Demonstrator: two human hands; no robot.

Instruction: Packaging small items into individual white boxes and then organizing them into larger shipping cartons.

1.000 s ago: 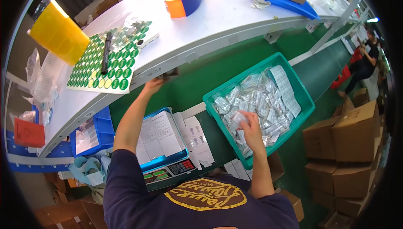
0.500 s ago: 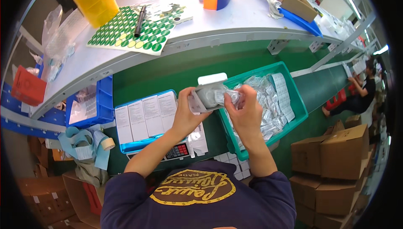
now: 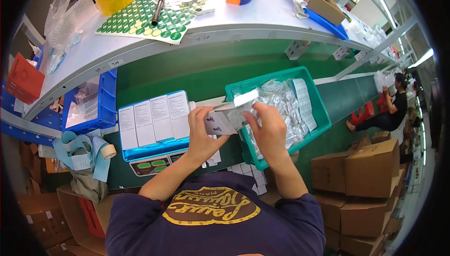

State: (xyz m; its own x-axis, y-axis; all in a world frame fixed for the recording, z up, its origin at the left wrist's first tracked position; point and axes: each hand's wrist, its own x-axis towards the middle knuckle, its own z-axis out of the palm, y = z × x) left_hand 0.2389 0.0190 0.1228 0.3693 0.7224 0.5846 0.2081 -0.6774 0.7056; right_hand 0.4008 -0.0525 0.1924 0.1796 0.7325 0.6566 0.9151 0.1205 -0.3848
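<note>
A small white carton (image 3: 220,124) with its end flap raised is gripped by my left hand (image 3: 204,131), fingers wrapped round its side. At the carton's mouth, my right hand (image 3: 269,129) pinches a clear plastic packet (image 3: 235,114), which sits partly inside; the fingers hide some of it. Just beyond and under my right hand stands a green bin (image 3: 323,115) full of clear plastic packets (image 3: 286,115) and a white printed sheet (image 3: 303,103). Left of my left hand, several white cartons (image 3: 159,117) lie side by side in a blue tray (image 3: 147,153).
The tray rests on a scale (image 3: 150,166). A blue crate (image 3: 108,101) and light-blue strips (image 3: 101,162) are at left. Across the far side runs a white bench (image 3: 197,28) with a green sticker sheet (image 3: 136,28). Brown boxes (image 3: 372,167) stack at right; a person (image 3: 396,103) sits beyond.
My right hand has pushed the packet further into the carton. The carton has turned, so its printed side faces me. The whole view has shifted slightly.
</note>
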